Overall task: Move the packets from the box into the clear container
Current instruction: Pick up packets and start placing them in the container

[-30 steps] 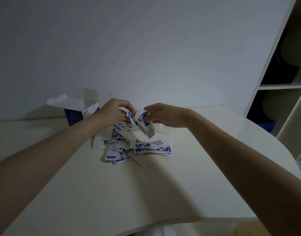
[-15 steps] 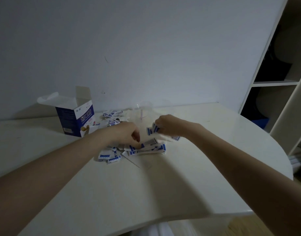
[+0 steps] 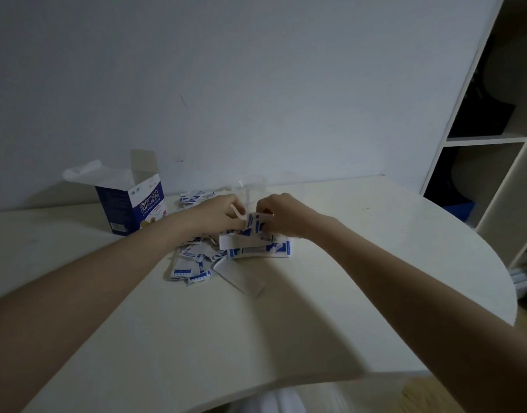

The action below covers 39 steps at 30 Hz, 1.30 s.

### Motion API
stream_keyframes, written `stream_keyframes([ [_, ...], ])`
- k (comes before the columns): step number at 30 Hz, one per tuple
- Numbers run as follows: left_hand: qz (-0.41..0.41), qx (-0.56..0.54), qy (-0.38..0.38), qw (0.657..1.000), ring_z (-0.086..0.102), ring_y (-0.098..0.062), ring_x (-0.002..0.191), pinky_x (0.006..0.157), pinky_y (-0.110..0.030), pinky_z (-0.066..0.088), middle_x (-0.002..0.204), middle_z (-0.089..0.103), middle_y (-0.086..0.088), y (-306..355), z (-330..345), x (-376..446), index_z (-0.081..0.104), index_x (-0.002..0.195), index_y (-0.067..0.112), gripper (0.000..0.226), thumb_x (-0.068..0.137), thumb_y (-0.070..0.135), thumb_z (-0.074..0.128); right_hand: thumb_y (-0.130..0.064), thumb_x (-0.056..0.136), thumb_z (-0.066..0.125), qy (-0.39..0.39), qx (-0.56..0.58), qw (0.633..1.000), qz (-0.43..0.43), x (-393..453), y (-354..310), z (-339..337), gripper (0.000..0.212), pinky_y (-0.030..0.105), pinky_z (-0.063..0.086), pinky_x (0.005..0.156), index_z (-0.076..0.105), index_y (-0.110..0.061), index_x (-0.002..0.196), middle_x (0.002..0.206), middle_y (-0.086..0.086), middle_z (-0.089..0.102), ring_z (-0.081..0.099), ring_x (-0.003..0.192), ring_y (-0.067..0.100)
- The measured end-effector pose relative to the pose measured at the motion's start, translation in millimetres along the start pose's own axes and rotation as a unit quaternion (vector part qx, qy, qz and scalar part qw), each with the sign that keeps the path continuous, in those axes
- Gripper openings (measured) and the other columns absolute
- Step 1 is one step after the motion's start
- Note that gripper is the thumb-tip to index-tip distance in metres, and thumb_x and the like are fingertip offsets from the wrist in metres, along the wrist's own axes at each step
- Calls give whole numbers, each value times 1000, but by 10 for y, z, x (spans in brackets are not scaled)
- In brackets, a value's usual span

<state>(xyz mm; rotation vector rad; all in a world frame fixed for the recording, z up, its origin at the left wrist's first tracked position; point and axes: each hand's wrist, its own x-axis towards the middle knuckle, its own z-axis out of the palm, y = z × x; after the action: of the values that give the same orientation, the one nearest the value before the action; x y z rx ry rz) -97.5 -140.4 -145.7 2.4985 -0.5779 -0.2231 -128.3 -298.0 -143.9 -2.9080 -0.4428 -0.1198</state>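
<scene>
Toward the far edge of the table [image 3: 315, 338]: both hands meet over a heap of packets [image 3: 226, 251].
Left hand [image 3: 217, 211]: fingers curled, pinching the left end of a small bunch of packets lifted just above the heap.
Right hand [image 3: 283, 214]: fingers curled on the right end of that same bunch.
Packets: most lie loose on the table in front of the hands; a few more sit behind the left hand, toward the far edge.
Box [image 3: 131, 204]: upright near the far left corner, flaps open, well apart from the heap.
Clear container [image 3: 268, 186]: faint, just behind the hands at the far edge.
Handling: these look light, thin and slick paper, likely to fan out or slide; best gathered flat and squeezed across both ends.
</scene>
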Motion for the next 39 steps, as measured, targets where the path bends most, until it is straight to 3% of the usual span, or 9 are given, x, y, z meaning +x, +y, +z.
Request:
stream_keyframes([
  [4,-14,-15,-20,1000,62,-19,80,65,-27,52,100,65,-4,-40,-18,-58,49,120,12,40,84,14,67,-11,89,55,34,15,999,14,29,90,-29,25,27,36,67,61,-8,113,108,13,64,51,84,23],
  [11,-25,-18,-5,1000,59,-10,62,58,-17,49,71,61,2,-120,-73,-61,65,96,10,14,83,4,65,-9,86,57,5,54,998,45,-30,250,-142,30,27,40,73,62,-10,116,113,11,64,58,98,27],
  [17,-27,30,67,997,64,-17,81,62,-16,45,83,66,1,-169,-150,-95,64,78,17,7,83,12,66,-17,94,47,-15,87,993,78,-63,158,-203,14,23,35,54,46,-5,87,90,11,50,47,78,23],
  [19,-17,37,112,993,63,-18,82,61,-19,44,86,65,0,-149,-147,-123,60,81,17,5,84,14,63,-15,97,43,11,259,958,119,-58,151,-196,15,22,46,52,48,-6,86,84,12,56,57,63,20],
  [22,-4,-7,111,994,66,-16,70,65,-33,52,74,63,6,-91,-97,-172,46,83,15,8,90,13,50,-11,99,37,-28,508,848,146,-75,118,-172,19,25,56,53,49,-2,87,77,16,64,67,52,16],
  [27,68,48,66,994,51,-6,65,63,-29,40,72,53,8,-9,-4,-187,44,70,22,23,89,16,56,-11,99,35,-69,606,783,123,0,22,-41,27,35,53,82,50,8,110,91,21,63,64,77,27],
  [31,69,-5,49,996,56,-4,73,67,-18,42,75,58,16,36,-19,-193,57,71,28,17,83,21,68,-10,98,40,-19,589,795,142,21,3,-39,19,31,48,62,49,3,108,87,16,54,55,69,23],
  [35,54,-72,103,991,59,-15,83,73,-22,48,82,60,8,-59,-124,-184,56,75,26,24,80,6,68,-12,98,41,11,575,805,144,-8,90,-72,17,32,46,65,49,-6,84,89,15,53,54,73,23],
  [39,43,-93,93,990,58,-14,74,63,-21,45,80,62,7,-112,-192,-190,53,79,24,24,79,6,70,-15,97,44,8,359,932,56,-84,35,-158,21,25,40,63,48,-12,76,90,10,57,51,82,22],
])
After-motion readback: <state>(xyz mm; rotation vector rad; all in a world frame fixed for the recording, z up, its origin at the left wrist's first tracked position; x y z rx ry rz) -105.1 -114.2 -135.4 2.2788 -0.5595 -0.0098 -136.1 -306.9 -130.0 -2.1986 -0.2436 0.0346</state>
